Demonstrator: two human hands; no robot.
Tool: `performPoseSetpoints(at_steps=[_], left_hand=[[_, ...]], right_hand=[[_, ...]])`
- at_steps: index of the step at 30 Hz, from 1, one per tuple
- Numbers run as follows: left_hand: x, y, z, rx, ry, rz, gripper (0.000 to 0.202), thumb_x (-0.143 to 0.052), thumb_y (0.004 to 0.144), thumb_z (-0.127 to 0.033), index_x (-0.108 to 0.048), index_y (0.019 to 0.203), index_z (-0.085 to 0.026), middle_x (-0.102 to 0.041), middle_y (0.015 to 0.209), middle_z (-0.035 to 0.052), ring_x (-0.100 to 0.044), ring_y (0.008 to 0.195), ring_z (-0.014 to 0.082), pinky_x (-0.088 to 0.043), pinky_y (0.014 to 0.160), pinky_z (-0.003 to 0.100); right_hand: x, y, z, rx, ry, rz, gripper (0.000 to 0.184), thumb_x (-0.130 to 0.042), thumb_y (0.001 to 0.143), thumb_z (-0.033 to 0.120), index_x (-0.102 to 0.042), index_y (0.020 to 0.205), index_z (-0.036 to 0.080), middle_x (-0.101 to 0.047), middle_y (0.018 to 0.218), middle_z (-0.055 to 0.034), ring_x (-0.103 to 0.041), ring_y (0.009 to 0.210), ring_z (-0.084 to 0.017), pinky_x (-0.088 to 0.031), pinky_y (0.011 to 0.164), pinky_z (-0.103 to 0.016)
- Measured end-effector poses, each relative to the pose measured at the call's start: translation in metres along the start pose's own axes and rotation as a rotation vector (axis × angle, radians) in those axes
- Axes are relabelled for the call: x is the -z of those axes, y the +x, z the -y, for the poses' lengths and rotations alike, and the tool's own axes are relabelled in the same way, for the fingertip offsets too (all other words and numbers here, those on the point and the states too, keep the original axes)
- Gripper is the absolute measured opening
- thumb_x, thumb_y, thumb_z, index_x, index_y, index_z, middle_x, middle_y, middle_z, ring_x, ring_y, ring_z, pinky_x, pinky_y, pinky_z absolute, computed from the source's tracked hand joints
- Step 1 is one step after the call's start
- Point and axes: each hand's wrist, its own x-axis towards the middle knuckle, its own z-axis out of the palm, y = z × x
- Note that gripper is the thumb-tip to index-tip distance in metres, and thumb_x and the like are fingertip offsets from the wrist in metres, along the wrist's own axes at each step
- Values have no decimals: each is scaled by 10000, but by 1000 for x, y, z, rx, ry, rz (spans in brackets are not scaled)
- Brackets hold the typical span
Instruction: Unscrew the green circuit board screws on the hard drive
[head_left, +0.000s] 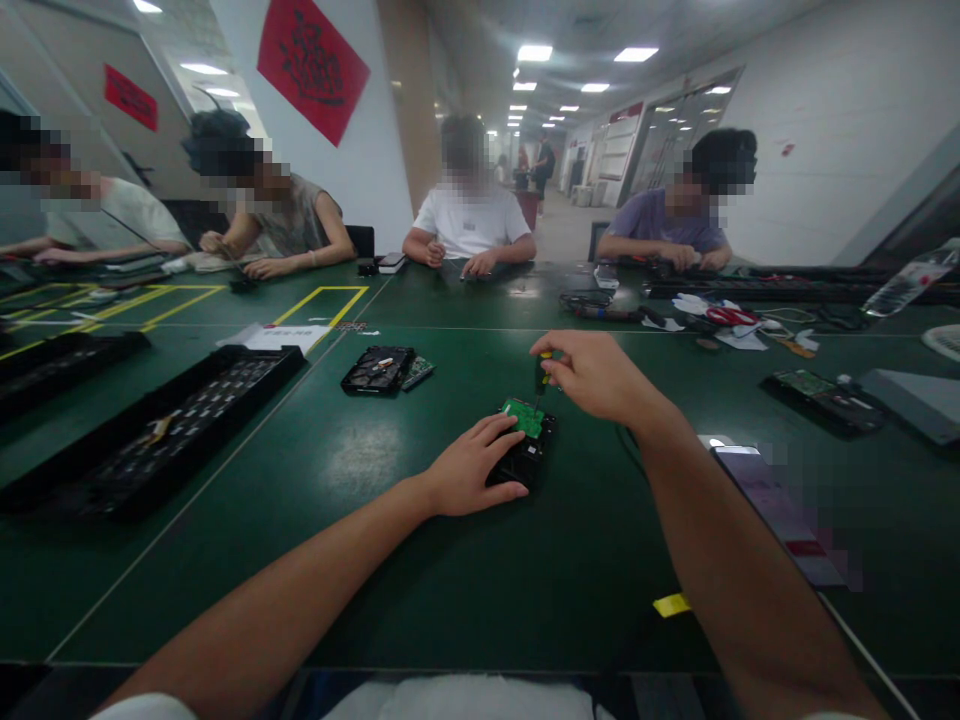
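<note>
A small black device (531, 455) with a green circuit board (531, 417) on its upper side lies on the table in front of me. Across its left side rests my left hand (474, 465), fingertips on the board and thumb along the near edge, gripping it. My right hand (592, 372) is closed round the black and yellow handle of a screwdriver (543, 375). The screwdriver stands nearly upright, its shaft pointing down at the board; whether the tip touches a screw is too small to tell.
On the green table (360, 560), another black housing (379, 368) lies beside a loose circuit board (418, 373). Long black trays (161, 430) lie left. A phone (776, 510), an opened device (825, 402) and a clear bottle (907, 283) are right. Several people sit opposite.
</note>
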Motion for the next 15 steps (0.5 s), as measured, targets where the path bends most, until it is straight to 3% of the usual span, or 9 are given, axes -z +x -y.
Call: performPoseSetpoints(at_steps=[5, 11, 15], left_hand=[[0, 0, 0, 2, -1, 0, 846, -593, 912, -714, -426, 1561, -198, -396, 1619, 170, -327, 1532, 364, -320, 1261, 561], [1, 0, -2, 9, -8, 1, 843, -596, 913, -709, -429, 1560, -196, -394, 1620, 172, -323, 1533, 364, -321, 1260, 565], [0, 0, 0, 7, -2, 8, 850, -593, 912, -714, -425, 1562, -193, -389, 1622, 174, -320, 1534, 364, -319, 1261, 566]], right_hand=[[-1, 1, 3, 55, -27, -8, 257, -522, 994, 149, -763, 1080, 151, -788, 1074, -91, -708, 950, -213, -470, 843, -303], [-1, 1, -3, -72, -74, -37, 217, -647, 971, 358, -749, 933, 169, -782, 937, -93, -703, 860, -227, -461, 760, -312], [-1, 0, -2, -52, 3, -27, 157, -678, 946, 284, -724, 1028, 158, -787, 975, -80, -708, 839, -203, -461, 757, -293]])
